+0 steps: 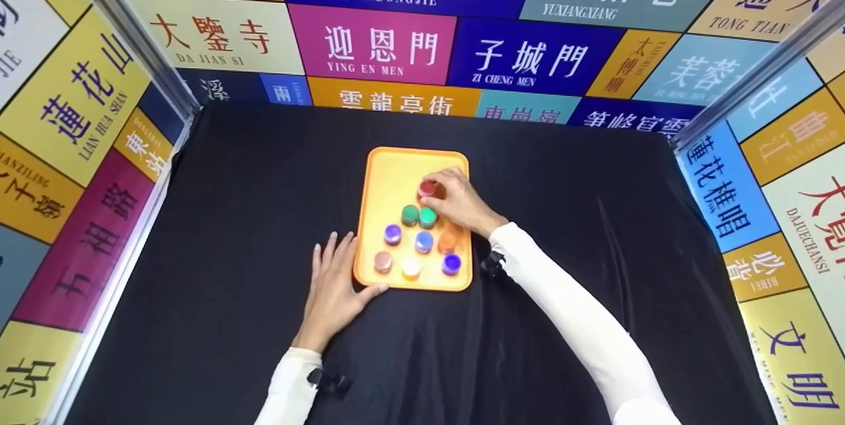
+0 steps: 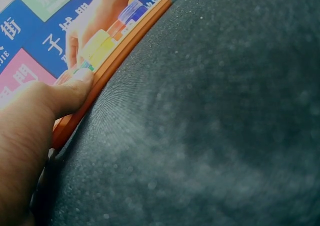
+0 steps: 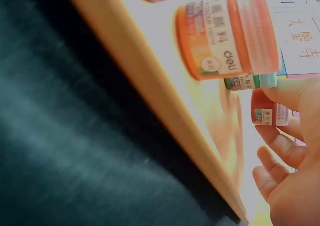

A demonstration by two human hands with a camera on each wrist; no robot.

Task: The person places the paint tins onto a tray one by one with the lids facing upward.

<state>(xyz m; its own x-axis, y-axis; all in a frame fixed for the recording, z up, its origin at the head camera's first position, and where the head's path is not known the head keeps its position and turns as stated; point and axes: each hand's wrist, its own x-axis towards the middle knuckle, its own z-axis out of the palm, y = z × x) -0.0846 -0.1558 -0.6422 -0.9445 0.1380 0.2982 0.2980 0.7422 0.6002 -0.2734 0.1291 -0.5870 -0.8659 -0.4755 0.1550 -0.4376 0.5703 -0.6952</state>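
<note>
An orange tray (image 1: 389, 174) lies on the black cloth with small paint jars on it. My right hand (image 1: 459, 197) pinches a dark red paint jar (image 1: 427, 189) between thumb and fingers over the tray's right half; the right wrist view shows this red jar (image 3: 263, 108) and its label. Just nearer stand two green paint jars (image 1: 410, 215). My left hand (image 1: 335, 286) lies at the tray's near left corner with fingers spread along the side. In the left wrist view its thumb (image 2: 75, 88) rests on the tray rim (image 2: 107, 70).
Nearer on the tray stand a purple jar (image 1: 393, 234), a blue jar (image 1: 424, 241), an orange jar (image 1: 447, 241), a brownish jar (image 1: 383, 262), a yellow jar (image 1: 410, 269) and a violet jar (image 1: 451, 264). Printed sign walls (image 1: 383, 42) enclose the black-covered table (image 1: 264, 181).
</note>
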